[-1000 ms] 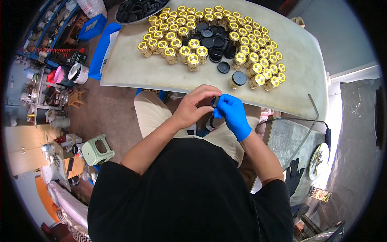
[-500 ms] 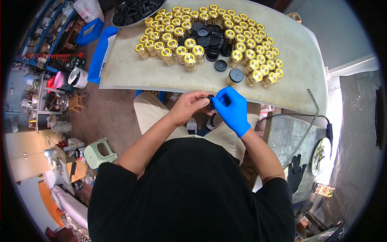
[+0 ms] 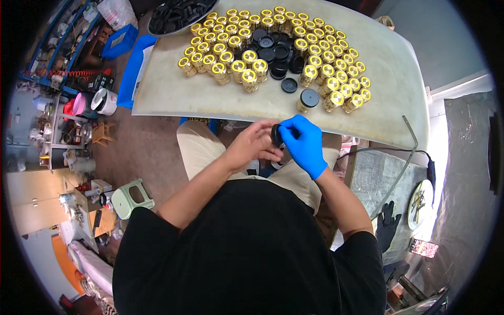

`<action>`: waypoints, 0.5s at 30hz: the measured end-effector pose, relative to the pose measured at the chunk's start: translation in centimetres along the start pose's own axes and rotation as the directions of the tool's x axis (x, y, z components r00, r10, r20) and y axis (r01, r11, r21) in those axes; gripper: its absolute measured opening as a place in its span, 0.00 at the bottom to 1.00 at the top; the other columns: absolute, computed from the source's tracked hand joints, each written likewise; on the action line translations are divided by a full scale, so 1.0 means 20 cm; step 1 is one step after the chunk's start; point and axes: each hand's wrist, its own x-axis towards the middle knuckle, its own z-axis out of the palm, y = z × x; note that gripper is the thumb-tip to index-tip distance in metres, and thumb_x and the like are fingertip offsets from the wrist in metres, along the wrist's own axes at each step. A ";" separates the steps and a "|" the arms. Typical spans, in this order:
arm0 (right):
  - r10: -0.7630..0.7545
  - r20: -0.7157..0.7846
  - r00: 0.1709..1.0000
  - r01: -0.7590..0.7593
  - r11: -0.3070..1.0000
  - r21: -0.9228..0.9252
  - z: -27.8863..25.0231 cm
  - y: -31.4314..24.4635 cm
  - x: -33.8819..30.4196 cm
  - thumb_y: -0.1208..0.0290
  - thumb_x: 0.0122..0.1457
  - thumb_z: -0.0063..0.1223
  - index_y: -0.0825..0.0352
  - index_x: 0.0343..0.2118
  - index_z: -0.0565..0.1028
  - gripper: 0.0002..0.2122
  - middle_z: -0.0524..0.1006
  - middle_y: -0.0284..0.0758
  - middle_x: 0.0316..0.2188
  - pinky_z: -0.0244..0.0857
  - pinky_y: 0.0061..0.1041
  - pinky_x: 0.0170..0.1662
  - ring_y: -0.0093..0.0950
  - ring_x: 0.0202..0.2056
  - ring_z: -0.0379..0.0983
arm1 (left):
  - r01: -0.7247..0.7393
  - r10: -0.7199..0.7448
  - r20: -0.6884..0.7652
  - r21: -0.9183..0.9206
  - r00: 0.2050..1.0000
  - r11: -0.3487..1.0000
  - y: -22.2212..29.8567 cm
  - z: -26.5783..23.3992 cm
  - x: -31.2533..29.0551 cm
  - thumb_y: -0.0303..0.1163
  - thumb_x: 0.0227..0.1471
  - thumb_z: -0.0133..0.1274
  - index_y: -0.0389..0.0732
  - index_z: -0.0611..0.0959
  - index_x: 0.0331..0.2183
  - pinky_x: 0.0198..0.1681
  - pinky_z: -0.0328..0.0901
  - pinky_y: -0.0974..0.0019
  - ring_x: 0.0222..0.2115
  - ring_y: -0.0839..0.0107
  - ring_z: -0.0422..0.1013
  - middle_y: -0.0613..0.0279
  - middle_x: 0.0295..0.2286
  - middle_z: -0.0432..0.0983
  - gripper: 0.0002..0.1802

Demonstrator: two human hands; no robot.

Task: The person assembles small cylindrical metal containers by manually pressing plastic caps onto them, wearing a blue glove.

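Observation:
In front of the table's near edge, a small black cap (image 3: 275, 136) stands on edge between my hands. My right hand (image 3: 303, 146), in a blue glove, pinches it from the right. My bare left hand (image 3: 254, 143) is at its other side with fingers spread around it; whether they touch it is hard to tell. Just beyond, a clear jar with a dark grey lid (image 3: 310, 98) stands upright near the table edge. A loose black cap (image 3: 289, 85) lies left of that jar, close to a heap of black caps (image 3: 280, 52).
Many gold-topped jars (image 3: 249, 79) surround the heap on the pale table (image 3: 178, 100). A metal bowl of black parts (image 3: 181, 16) sits at the far left. On the right are a grey bench (image 3: 383, 173), a bent metal rod (image 3: 401, 168), a black glove (image 3: 387, 226) and a plate (image 3: 421, 205).
My left fingers have loosened and spread from their pinch on the cap. The cap has turned slightly and shows more of its side; my right hand stays on it.

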 end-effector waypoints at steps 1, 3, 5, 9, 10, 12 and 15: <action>0.091 -0.015 0.996 -0.090 0.995 0.051 0.00 0.01 0.00 0.74 0.59 0.61 0.68 0.35 0.82 0.04 0.80 0.35 0.26 0.70 0.24 0.31 0.22 0.26 0.76 | -0.202 0.218 -0.063 0.199 0.974 0.959 -0.03 0.05 -0.01 0.29 0.63 0.56 0.34 0.71 0.56 0.47 0.76 0.61 0.40 0.64 0.78 0.54 0.48 0.75 0.22; 0.127 -0.005 0.992 -0.126 0.988 0.084 0.00 0.01 0.01 0.72 0.59 0.62 0.68 0.34 0.82 0.05 0.80 0.37 0.26 0.70 0.25 0.31 0.24 0.26 0.77 | -0.369 0.433 -0.079 0.399 0.898 0.839 -0.08 0.07 0.00 0.21 0.59 0.58 0.34 0.70 0.57 0.49 0.75 0.62 0.43 0.66 0.77 0.55 0.50 0.73 0.26; 0.162 0.004 0.987 -0.162 0.980 0.117 0.00 0.00 0.01 0.70 0.59 0.63 0.68 0.34 0.82 0.06 0.80 0.39 0.25 0.71 0.27 0.31 0.25 0.26 0.78 | -0.409 0.479 -0.133 0.358 0.868 0.839 -0.12 0.03 0.04 0.11 0.51 0.59 0.33 0.69 0.58 0.52 0.74 0.63 0.47 0.68 0.75 0.57 0.50 0.72 0.33; 0.161 -0.002 0.987 -0.161 0.985 0.054 0.01 0.01 0.00 0.69 0.58 0.63 0.68 0.32 0.82 0.07 0.79 0.40 0.25 0.70 0.28 0.30 0.28 0.24 0.77 | -0.416 0.455 -0.075 0.296 0.887 0.860 -0.10 0.02 0.05 0.16 0.57 0.56 0.31 0.68 0.58 0.51 0.73 0.63 0.46 0.68 0.75 0.54 0.49 0.74 0.28; 0.144 -0.013 0.989 -0.144 0.988 0.049 0.01 0.02 0.00 0.69 0.57 0.64 0.67 0.32 0.82 0.07 0.79 0.40 0.25 0.70 0.29 0.30 0.29 0.24 0.77 | -0.414 0.453 -0.074 0.297 0.889 0.861 -0.10 0.03 0.05 0.16 0.57 0.56 0.31 0.68 0.58 0.51 0.73 0.63 0.46 0.68 0.75 0.54 0.49 0.74 0.28; 0.131 -0.006 0.991 -0.131 0.991 0.000 -0.02 0.00 0.00 0.68 0.57 0.64 0.67 0.31 0.82 0.07 0.79 0.40 0.25 0.70 0.29 0.30 0.30 0.24 0.77 | -0.408 0.444 -0.064 0.291 0.894 0.865 -0.08 0.03 0.05 0.19 0.59 0.54 0.31 0.69 0.58 0.51 0.73 0.63 0.45 0.68 0.76 0.53 0.47 0.76 0.26; 0.066 -0.004 0.998 -0.066 0.994 -0.090 -0.03 -0.01 0.00 0.68 0.56 0.65 0.66 0.31 0.81 0.07 0.78 0.38 0.24 0.70 0.30 0.30 0.31 0.24 0.76 | -0.391 0.416 -0.044 0.266 0.908 0.881 -0.07 0.00 0.04 0.20 0.59 0.55 0.30 0.70 0.58 0.51 0.73 0.62 0.44 0.68 0.76 0.54 0.45 0.77 0.26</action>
